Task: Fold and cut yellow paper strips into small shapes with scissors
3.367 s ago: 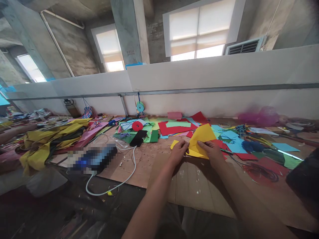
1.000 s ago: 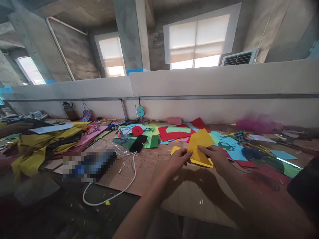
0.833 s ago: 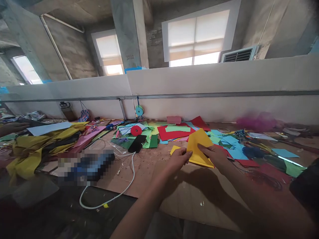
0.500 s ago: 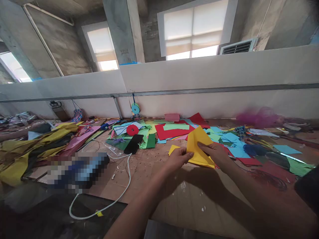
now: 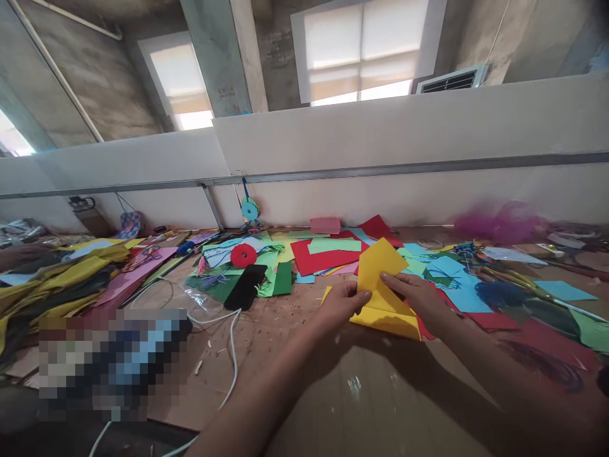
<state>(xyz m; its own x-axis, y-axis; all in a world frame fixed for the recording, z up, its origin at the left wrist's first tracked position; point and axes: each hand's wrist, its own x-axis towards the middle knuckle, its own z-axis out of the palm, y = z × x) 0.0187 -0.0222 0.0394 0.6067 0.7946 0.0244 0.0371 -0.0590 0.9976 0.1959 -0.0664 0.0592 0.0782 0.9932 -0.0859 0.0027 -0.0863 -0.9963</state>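
Observation:
A folded sheet of yellow paper (image 5: 380,266) is held up over the cardboard-covered table. My left hand (image 5: 346,301) pinches its left side between thumb and fingers. On its right side, my right hand (image 5: 419,295) grips it with the thumb lying on the front face. A creased flap (image 5: 387,322) spreads toward me along the lower edge. Behind my left hand, a small yellow corner shows; whether it belongs to the same sheet I cannot tell.
A black phone (image 5: 246,287) with a white cable (image 5: 233,355) lies to the left. Beyond are a red yarn disc (image 5: 243,255), red paper (image 5: 304,257) and green pieces. Blue paper (image 5: 459,292) and dark yarn (image 5: 502,297) lie right. Yellow-black fabric (image 5: 61,273) is far left.
The yellow paper's lower flap has opened out wider toward me, while both hands keep hold of the sheet. The whole view has shifted slightly.

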